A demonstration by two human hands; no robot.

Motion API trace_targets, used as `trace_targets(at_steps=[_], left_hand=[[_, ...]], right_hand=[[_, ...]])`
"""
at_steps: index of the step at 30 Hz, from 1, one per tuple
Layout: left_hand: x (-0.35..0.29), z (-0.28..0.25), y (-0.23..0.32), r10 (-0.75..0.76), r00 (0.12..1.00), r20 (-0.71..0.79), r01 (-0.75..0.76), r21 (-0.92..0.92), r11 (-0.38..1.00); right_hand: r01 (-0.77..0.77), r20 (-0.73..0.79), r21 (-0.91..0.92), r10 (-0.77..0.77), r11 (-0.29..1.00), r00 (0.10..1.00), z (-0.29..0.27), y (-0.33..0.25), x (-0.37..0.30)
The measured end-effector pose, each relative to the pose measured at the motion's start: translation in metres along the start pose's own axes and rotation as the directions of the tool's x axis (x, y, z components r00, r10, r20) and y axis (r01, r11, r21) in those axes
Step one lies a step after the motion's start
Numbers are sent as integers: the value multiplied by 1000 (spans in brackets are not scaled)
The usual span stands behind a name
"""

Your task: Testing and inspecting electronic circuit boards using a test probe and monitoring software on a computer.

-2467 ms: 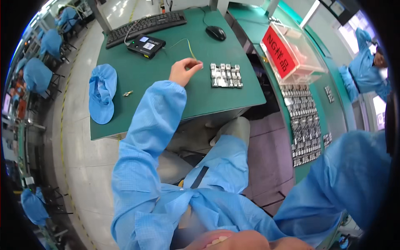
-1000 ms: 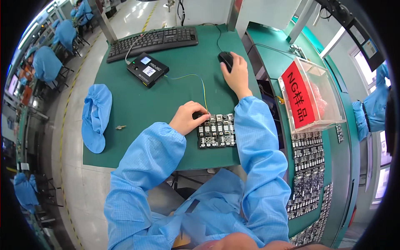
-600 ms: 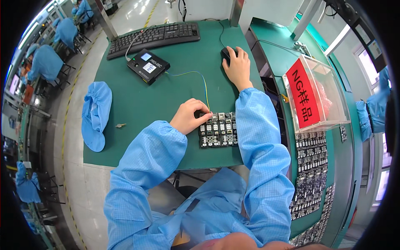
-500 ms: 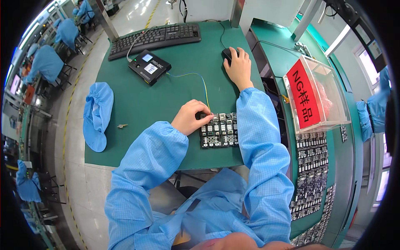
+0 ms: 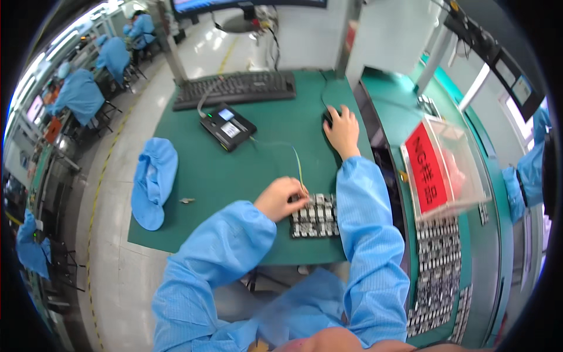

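My left hand [image 5: 280, 199] is closed, with thumb and fingertips pinched on the end of a thin yellow and blue cable [image 5: 299, 161] at the upper left edge of a panel of small circuit boards [image 5: 316, 227]. What sits at the cable's tip is hidden by the fingers. That cable runs back to a black box-shaped device [image 5: 241, 138] with a small lit screen. My right hand [image 5: 343, 134] rests curled over a black computer mouse [image 5: 327, 119], which shows only beside the fingers. The right sleeve covers the panel's right edge.
A black keyboard [image 5: 234, 89] and a monitor [image 5: 252, 3] stand at the back. On the left lie a blue cloth cap [image 5: 153, 185] and a small key [image 5: 187, 200]. A clear box with a red label [image 5: 427, 171] and many board panels [image 5: 437, 264] occupy the right-hand bench.
My view has tilted up, so the table sits lower and the monitor's bottom edge shows. Both hands keep their places, the left at the panel and the right on the mouse.
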State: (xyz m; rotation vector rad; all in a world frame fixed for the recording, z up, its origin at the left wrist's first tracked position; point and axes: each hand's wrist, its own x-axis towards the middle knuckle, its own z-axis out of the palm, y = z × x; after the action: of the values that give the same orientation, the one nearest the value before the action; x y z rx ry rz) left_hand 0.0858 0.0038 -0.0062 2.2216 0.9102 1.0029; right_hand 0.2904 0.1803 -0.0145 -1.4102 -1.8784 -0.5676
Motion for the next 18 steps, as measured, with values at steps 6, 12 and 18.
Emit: trace_targets(at_steps=[6,12,18], left_hand=[[-4,2,-1,-27,999,19,26,36,999],[-9,5,-5,22,1000,6,-22,25,999],[-8,6,-7,63,998,-14,-63,4,998]], right_hand=[[-17,30,103,14,995,999,-5,-3,2],[-31,33,113,28,993,999,-17,-4,-13],[-35,39,98,31,995,999,-10,-6,-4]])
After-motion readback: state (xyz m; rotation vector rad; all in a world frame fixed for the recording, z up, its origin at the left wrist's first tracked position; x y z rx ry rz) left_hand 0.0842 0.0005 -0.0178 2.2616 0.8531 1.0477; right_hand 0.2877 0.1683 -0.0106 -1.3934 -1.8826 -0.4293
